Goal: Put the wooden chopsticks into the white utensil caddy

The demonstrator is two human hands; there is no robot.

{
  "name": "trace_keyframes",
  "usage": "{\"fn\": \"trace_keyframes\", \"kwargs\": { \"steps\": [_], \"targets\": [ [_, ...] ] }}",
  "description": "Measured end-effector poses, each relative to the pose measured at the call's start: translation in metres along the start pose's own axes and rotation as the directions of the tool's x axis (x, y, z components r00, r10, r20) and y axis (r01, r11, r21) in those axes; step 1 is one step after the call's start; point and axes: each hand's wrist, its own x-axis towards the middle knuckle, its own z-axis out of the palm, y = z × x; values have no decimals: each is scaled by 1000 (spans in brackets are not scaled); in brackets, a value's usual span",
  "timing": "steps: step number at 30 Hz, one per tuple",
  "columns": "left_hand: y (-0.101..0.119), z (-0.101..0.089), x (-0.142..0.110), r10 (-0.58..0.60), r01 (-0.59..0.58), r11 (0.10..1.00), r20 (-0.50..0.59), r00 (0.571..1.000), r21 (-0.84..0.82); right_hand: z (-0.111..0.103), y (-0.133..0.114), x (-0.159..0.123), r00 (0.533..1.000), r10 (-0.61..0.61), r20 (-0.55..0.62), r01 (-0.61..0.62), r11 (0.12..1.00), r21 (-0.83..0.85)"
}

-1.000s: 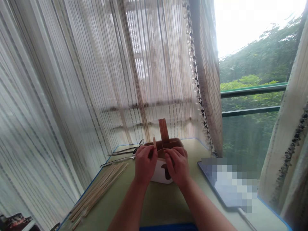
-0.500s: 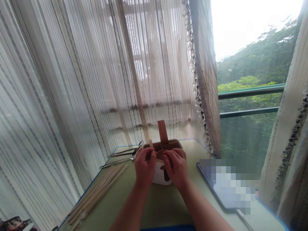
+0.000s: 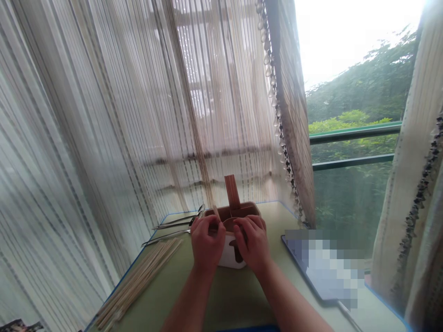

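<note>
A white cutlery holder (image 3: pixel 229 256) with a brown divided top stands on the green table (image 3: pixel 228 295). A few brown chopsticks (image 3: pixel 232 192) stand upright in its far compartment. My left hand (image 3: pixel 206 241) is closed at the holder's near left rim, with a thin wooden stick (image 3: pixel 216 212) slanting up from its fingers. My right hand (image 3: pixel 254 243) has its fingers curled over the near right rim of the holder.
A row of pale wooden chopsticks (image 3: pixel 140 278) lies on the table to the left. Metal spoons (image 3: pixel 180 221) lie behind them near the striped curtain (image 3: pixel 138 115). A dark tablet (image 3: pixel 320 272) lies on the right. A window with a green railing (image 3: pixel 353 133) is beyond.
The stick in my left hand has tilted and sunk lower toward the holder. Both hands stay at the holder's rim. The view has drifted a little to the right.
</note>
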Motion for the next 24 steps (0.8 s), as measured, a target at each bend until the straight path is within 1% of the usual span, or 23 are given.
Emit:
{"fn": "trace_keyframes", "kwargs": {
  "steps": [9, 12, 15, 16, 18, 19, 21, 23, 24],
  "targets": [
    [4, 0, -4, 20, -20, 1000, -35, 999, -13, -1, 0, 0, 1000, -16, -1, 16, 1000, -14],
    [3, -1, -6, 7, -8, 1000, -99, 995, -8, -2, 0, -1, 999, -42, -20, 41, 999, -30],
    [-2, -8, -6, 49, -46, 999, -156, 987, 25, -3, -2, -4, 989, -126, -74, 120, 990, -78],
    [-5, -12, -5, 76, -70, 997, -153, 985, 46, -3, -4, -6, 982, -168, -92, 160, 983, -89],
    [-14, -26, -4, 108, -98, 990, -105, 989, 102, -2, -7, -10, 959, -265, -104, 257, 963, -86],
    [-21, -35, -4, 101, -90, 986, -69, 993, 140, -1, -10, -12, 944, -318, -86, 313, 947, -65],
    [-35, -53, -7, 32, -33, 972, 9, 999, 234, 4, -16, -18, 908, -418, 19, 418, 908, 13],
    [-49, -70, -16, -64, 35, 942, 77, 995, 333, 12, -24, -24, 858, -477, 189, 463, 879, 118],
    [-56, -77, -22, -102, 50, 926, 119, 988, 375, 16, -28, -27, 831, -477, 285, 448, 879, 164]
  ]
}}
